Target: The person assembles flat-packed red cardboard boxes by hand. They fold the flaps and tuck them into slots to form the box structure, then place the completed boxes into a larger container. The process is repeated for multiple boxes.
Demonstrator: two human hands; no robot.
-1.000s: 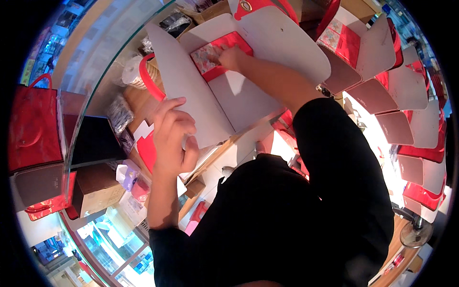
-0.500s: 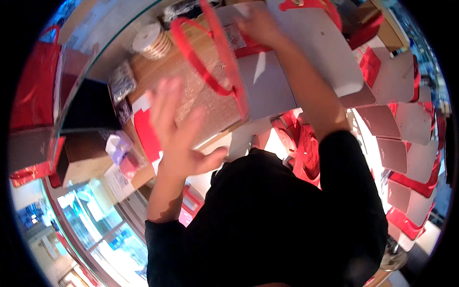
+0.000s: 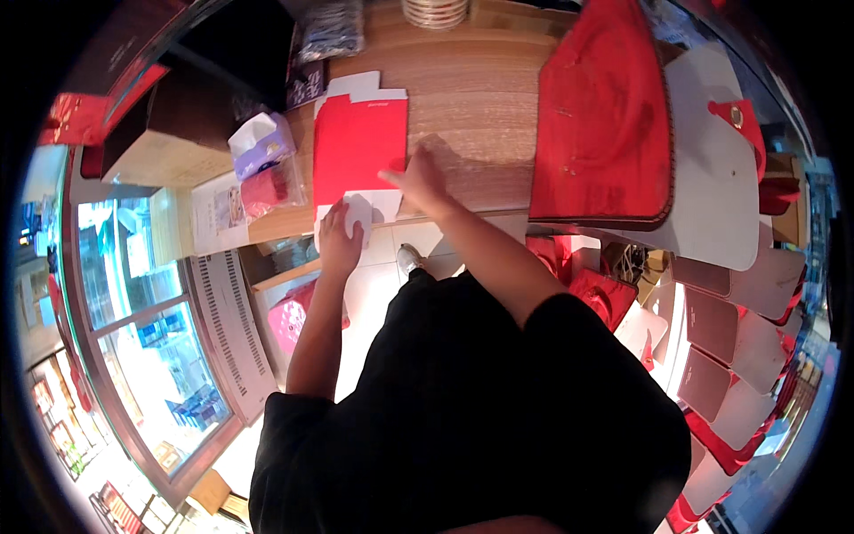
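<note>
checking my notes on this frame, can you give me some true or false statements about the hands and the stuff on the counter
1. Both hands touch the flat red carton blank on the wooden counter. True: the left hand is at its near white flap, the right hand at its right edge.
2. The blank is folded up into a closed box. False: it lies flat and unfolded.
3. A large red tray-like box part lies right of the blank. True.
4. The right hand holds the tissue box. False: the tissue box stands left of the blank, untouched.
5. The blank is blue. False: red with white flaps.
</note>
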